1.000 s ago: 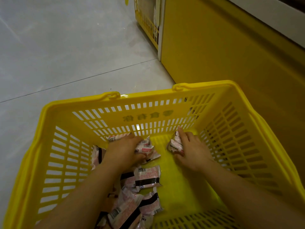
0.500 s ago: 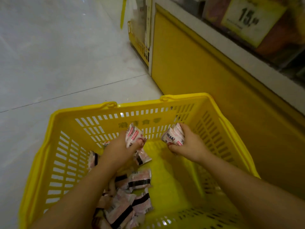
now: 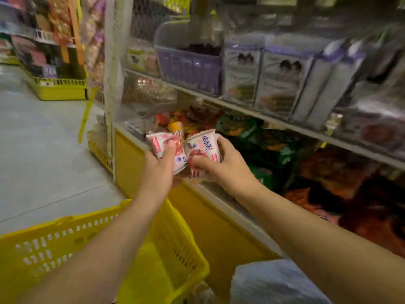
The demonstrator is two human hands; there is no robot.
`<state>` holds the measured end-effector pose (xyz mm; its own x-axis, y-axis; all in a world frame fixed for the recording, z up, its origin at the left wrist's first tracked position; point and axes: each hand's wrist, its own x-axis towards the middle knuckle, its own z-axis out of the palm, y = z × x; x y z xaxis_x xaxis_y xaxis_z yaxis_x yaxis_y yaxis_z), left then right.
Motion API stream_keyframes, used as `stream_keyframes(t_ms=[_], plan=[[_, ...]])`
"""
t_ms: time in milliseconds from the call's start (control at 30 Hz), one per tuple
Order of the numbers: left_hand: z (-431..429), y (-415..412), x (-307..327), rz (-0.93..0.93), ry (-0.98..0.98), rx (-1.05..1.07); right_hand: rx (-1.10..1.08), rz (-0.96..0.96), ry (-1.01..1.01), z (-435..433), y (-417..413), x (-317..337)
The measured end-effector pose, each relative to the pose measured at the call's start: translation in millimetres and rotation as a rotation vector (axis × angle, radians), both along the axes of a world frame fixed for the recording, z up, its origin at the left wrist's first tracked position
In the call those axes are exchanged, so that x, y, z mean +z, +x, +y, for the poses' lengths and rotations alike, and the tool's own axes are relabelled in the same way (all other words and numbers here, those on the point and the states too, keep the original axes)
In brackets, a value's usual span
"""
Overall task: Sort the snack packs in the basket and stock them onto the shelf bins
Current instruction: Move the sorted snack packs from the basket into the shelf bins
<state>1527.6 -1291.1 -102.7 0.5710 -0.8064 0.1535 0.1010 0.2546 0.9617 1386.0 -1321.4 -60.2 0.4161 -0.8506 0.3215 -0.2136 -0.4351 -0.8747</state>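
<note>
My left hand [image 3: 161, 166] grips white-and-pink snack packs [image 3: 161, 143], thumb across their front. My right hand [image 3: 225, 165] grips more white-and-pink snack packs [image 3: 207, 143] right beside them. Both hands are raised in front of the low shelf bin [image 3: 197, 121] full of mixed colourful packs. The yellow basket [image 3: 65, 244] stands on the floor below my left forearm; its contents are hidden by blur and my arm.
A yellow shelf base [image 3: 210, 222] runs diagonally under the bins. Above, a shelf board [image 3: 263, 116] carries a purple bin [image 3: 190, 69] and white boxed goods [image 3: 280, 84]. Green bags [image 3: 263, 145] and dark red packs [image 3: 350, 172] fill the bins to the right. Grey floor [image 3: 43, 150] lies left.
Both hands have lifted out of the basket with their snack packs and risen to the low shelf bin. The view has swung up from basket to shelves.
</note>
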Motion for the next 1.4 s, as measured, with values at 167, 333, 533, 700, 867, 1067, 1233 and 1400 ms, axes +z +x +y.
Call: stream_keyframes(t_ms=[167, 333, 533, 700, 867, 1067, 1233, 1400], plan=[[26.7, -75.7, 82.4, 0.180, -0.101, -0.341, -0.115, -0.065, -0.143, 39.2, -73.1, 81.3], [50.0, -131.8, 145.5, 0.173, -0.216, -0.483, -0.189, -0.028, -0.408, 81.1, -123.8, 136.0], [58.2, -186.8, 196.8, 0.075, -0.223, -0.526, -0.146, 0.035, -0.444, 102.7, -179.4, 187.7], [44.3, -210.5, 212.5, -0.034, -0.166, -0.555, -0.368, 0.172, -0.379, 77.0, -241.9, 223.0], [27.3, -205.9, 217.2, -0.155, -0.135, -0.540, -0.817, 0.709, -0.449, 22.4, -282.7, 246.2], [6.6, -192.8, 230.4, -0.242, -0.208, -0.580, -0.968, 0.948, -0.294, -35.5, -273.9, 254.5], [-13.3, -188.9, 237.2, -0.280, -0.232, -0.612, -0.990, 1.162, -0.438, -59.0, -258.9, 240.6], [-32.3, -193.3, 244.3, -0.271, -0.267, -0.644, -0.662, 1.338, -0.393, -60.6, -286.8, 256.9]])
